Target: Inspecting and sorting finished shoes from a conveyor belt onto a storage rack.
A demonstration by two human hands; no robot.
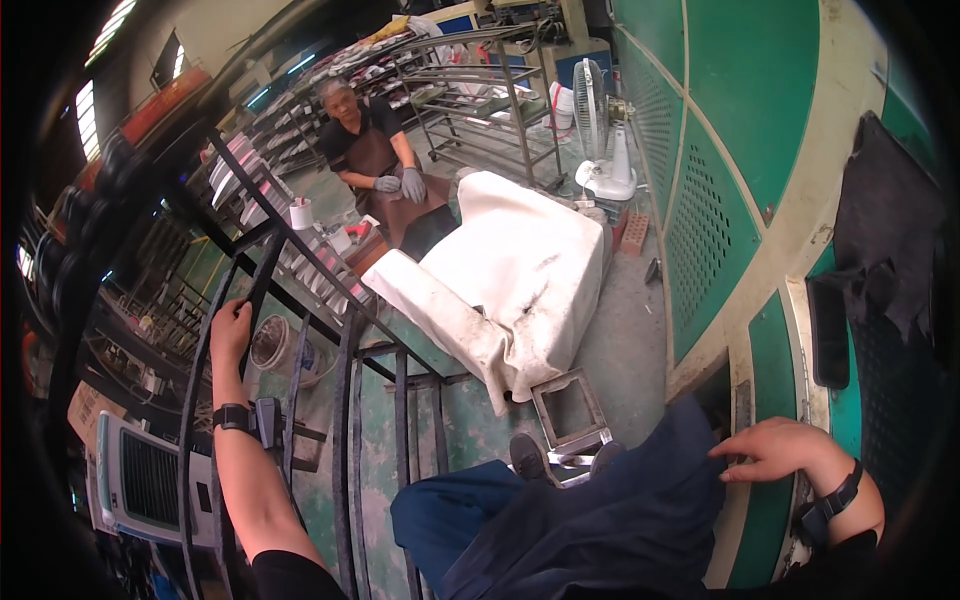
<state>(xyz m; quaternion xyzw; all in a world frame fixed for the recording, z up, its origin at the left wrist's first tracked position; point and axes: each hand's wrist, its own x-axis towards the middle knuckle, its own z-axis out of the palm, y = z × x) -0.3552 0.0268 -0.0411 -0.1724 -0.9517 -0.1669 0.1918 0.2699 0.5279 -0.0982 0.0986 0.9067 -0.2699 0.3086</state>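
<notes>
My left hand [232, 325] is reached out to the left, its fingers closed around a bar of a black metal rack [345, 440]. A dark wristband with a small device sits on that wrist. My right hand [775, 448] is at the right, fingers stretched out and apart, with nothing seen in it. Its fingertips are close to the edge of the dark blue apron [610, 510] over my lap; whether they touch it I cannot tell. Beyond my shoes stands a small metal frame stool [570, 408], against a chair-shaped thing draped in a stained white cover [530, 250].
A person [385, 175] in a brown apron and grey gloves sits ahead. A white fan [600, 130] stands beside the green machine panels [740, 80] on the right. At left are a bucket [275, 345] and a grey louvred unit [155, 480]. Shelving carts [490, 100] stand behind.
</notes>
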